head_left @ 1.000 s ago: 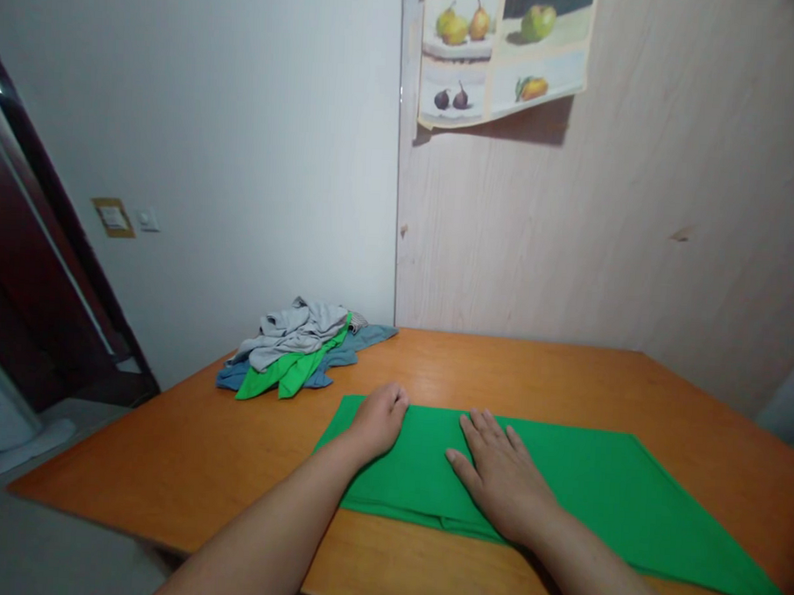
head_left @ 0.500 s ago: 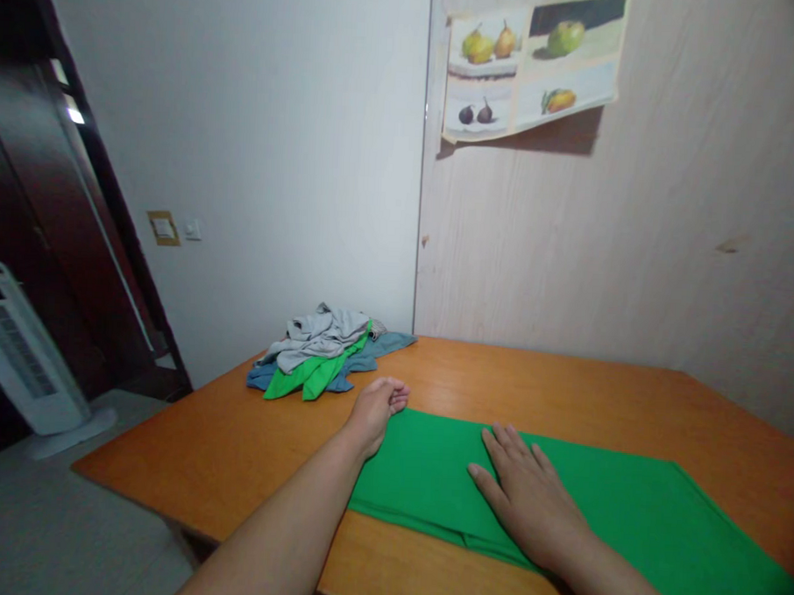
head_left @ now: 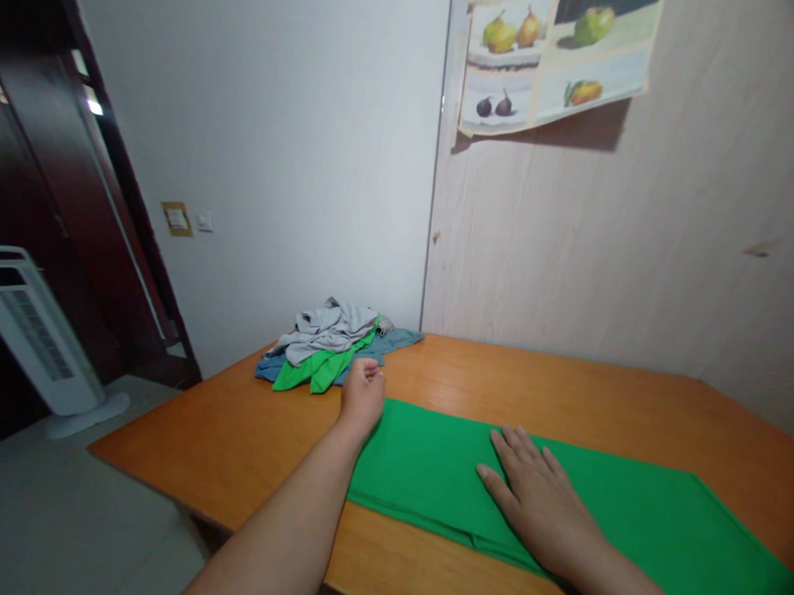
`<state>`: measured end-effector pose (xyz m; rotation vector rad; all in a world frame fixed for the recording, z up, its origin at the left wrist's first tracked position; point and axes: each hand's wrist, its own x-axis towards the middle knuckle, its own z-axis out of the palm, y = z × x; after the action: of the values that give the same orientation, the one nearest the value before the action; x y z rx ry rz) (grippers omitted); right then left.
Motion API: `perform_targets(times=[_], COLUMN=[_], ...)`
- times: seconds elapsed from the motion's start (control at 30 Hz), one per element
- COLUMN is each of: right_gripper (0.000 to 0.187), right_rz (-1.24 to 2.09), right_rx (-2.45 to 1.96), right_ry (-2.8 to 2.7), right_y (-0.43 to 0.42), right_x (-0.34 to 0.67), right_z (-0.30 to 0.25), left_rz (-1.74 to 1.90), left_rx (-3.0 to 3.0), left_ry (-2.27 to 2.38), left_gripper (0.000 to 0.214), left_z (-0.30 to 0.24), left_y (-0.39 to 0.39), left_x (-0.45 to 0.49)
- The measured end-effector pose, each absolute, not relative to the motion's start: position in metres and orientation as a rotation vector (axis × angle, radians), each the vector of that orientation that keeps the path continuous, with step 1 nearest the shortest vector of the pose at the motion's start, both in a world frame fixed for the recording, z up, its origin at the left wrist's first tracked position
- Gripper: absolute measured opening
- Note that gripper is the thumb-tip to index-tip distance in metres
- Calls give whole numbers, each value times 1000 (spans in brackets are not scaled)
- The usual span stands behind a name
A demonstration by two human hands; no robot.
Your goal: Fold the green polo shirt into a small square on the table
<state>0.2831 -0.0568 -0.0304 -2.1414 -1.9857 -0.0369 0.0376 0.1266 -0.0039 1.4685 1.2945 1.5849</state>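
A folded green cloth [head_left: 611, 509] lies flat along the orange wooden table [head_left: 551, 383]. My right hand [head_left: 538, 497] rests palm down on the cloth with its fingers stretched out. My left hand [head_left: 362, 392] is curled into a loose fist above the cloth's far left corner, close to a pile of clothes [head_left: 329, 351]. I cannot see anything held in the fist. The pile has grey, green and blue garments heaped together at the table's back left.
A wood-panelled wall with a fruit poster [head_left: 556, 59] rises behind the table. A white tower fan [head_left: 33, 334] stands on the floor at the left, beside a dark doorway. The table's left edge drops to a tiled floor.
My left hand has lifted off the cloth's corner and moved toward the clothes pile, still curled. The right hand stays flat on the cloth. The view has turned left.
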Motion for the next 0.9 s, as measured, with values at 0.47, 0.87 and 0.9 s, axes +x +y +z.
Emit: perform_targets(times=[0.47,0.87,0.9], right_gripper=[78,77,77], right_rz=[-40,-141,-146], right_rx=[-2171,-2178,-2180], right_ry=[-1997,-2043,-2049], right_y=[-57,-55,-55], right_x=[282,288,288], right_z=[-28,-39,-39], left_rz=[610,175,164], left_rx=[2532,2611,2601], left_ry=[1550,1320,1324], left_gripper=[28,87,87], left_z=[5,4,5], left_y=[84,34,35], left_x=[53,71,71])
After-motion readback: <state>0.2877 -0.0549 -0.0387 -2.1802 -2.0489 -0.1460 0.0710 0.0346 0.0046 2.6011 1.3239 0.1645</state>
